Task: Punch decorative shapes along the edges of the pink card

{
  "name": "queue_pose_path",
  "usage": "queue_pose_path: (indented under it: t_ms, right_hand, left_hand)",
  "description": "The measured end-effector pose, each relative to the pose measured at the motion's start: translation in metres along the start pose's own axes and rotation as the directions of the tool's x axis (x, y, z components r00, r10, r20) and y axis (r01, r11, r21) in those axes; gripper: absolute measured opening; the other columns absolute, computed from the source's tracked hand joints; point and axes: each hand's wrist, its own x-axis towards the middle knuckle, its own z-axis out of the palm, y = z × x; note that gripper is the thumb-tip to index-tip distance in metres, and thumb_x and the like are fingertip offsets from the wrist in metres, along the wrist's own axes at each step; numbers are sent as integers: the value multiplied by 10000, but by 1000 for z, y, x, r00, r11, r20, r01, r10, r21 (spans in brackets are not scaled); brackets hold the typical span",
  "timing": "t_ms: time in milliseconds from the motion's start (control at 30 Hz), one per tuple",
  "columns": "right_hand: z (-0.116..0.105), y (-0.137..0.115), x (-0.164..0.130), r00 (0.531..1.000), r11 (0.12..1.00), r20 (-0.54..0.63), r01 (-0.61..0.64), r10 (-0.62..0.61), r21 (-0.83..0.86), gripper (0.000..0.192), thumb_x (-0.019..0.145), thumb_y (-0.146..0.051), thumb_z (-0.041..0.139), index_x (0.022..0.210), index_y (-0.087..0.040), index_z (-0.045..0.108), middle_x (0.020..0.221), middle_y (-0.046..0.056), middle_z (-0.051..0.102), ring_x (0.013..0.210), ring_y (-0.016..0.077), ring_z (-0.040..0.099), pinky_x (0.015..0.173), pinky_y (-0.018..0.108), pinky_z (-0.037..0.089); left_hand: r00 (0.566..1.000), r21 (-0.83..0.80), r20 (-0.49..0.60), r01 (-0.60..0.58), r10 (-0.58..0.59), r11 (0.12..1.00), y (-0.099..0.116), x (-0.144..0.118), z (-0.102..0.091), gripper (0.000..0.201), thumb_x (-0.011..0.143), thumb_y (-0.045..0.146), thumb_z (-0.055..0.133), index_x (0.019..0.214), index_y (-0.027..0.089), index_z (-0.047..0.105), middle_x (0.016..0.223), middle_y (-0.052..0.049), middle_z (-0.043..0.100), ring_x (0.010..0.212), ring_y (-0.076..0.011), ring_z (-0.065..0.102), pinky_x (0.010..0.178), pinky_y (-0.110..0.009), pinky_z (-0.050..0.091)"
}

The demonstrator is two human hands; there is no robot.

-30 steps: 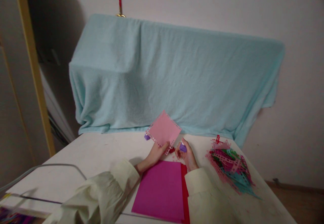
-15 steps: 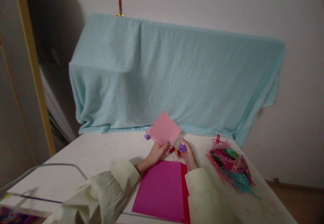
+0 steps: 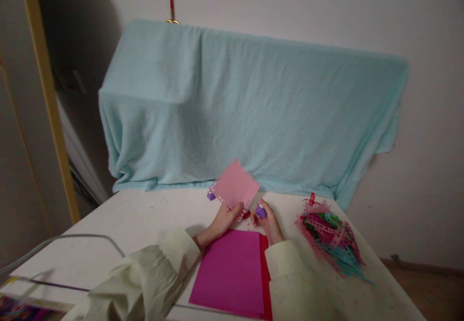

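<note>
White worktop (image 3: 152, 217): my left hand (image 3: 225, 221) pinches paper (image 3: 235, 183); my right hand (image 3: 268, 225), apart, grips a purple tool (image 3: 260, 211). Risk: tugging could tear the holed edge (image 3: 220, 199).

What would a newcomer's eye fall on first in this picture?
The blue cloth strikes first, draped along the far side of the table. Next come the magenta sheet at the near middle and the bright strips heaped on the right. The pink sheet, held in the left hand, also stands out.
</note>
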Motion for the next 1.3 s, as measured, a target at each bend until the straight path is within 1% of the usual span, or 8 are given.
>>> queue_pose_path:
  t_ms: [200, 333, 467, 667, 867, 1000, 1200, 1300]
  right_hand:
    - [-2, 3, 2, 1000, 1000, 9, -6, 6, -23, 544, 867, -573, 440, 523, -164, 539, 455, 33, 530, 398, 108, 446, 441, 235, 332]
    - [-2, 4, 2, 999, 999, 22, -28, 29, -36, 542, 852, -590, 453, 535, -161, 550, 472, 37, 543, 400, 108, 450, 437, 233, 334]
    - [0, 3, 1, 999, 999, 26, -23, 24, -24, 537, 843, -595, 467, 537, -162, 551, 478, 35, 544, 395, 107, 444, 427, 233, 328]
    - [2, 1, -1, 999, 1000, 36, -4, 6, -31, 541, 861, -573, 458, 532, -155, 554, 483, 36, 545, 394, 101, 439, 437, 234, 337]
    - [1, 2, -1, 999, 998, 35, 0, 2, -55, 537, 843, -588, 475, 543, -152, 567, 487, 33, 553, 387, 100, 443, 434, 234, 342]
    - [1, 2, -1, 999, 998, 37, -10, 12, -59, 535, 840, -591, 480, 553, -150, 574, 502, 38, 566, 394, 100, 452, 449, 236, 357]
    - [1, 3, -1, 999, 998, 41, -12, 15, -59, 532, 839, -582, 487, 539, -150, 564, 487, 36, 553, 398, 99, 450, 446, 232, 347]
    - [2, 3, -1, 999, 999, 32, -16, 17, -36, 509, 842, -569, 494, 568, -147, 572, 511, 36, 561, 404, 99, 455, 440, 231, 333]
  left_hand:
    - [1000, -12, 13, 14, -14, 1000, 1, 0, 0, 394, 885, 427, 496, 1088, 99, 577, 1023, -117, 657, 927, -232, 599, 857, -339, 448]
    - [999, -10, 3, 36, -36, 999, 2, 0, 1, 377, 870, 428, 515, 1044, 102, 590, 993, -112, 661, 934, -236, 598, 857, -341, 450]
    - [999, -13, -2, 32, -32, 999, 1, 1, 1, 384, 866, 425, 520, 1062, 101, 580, 974, -108, 660, 940, -233, 595, 853, -342, 452]
    - [999, -24, 12, 40, -40, 999, -1, 0, 2, 388, 877, 425, 502, 1078, 100, 571, 969, -104, 658, 866, -217, 603, 799, -327, 468]
    - [1000, -14, 1, 16, -16, 1000, 0, 0, 1, 395, 875, 413, 503, 1114, 103, 557, 1040, -115, 647, 943, -229, 593, 863, -345, 451]
    - [1000, -6, 9, 1, -1, 1000, 1, 0, 0, 379, 878, 414, 496, 1073, 99, 571, 1052, -123, 642, 982, -236, 582, 900, -358, 432]
    - [1000, -12, 18, 0, 0, 1000, 5, -1, 1, 396, 883, 421, 486, 1118, 107, 544, 1009, -99, 651, 901, -223, 594, 836, -344, 457]
    - [999, -14, 36, 0, 0, 1000, 4, -1, 2, 385, 888, 435, 474, 1070, 107, 561, 951, -91, 653, 847, -215, 591, 788, -328, 465]
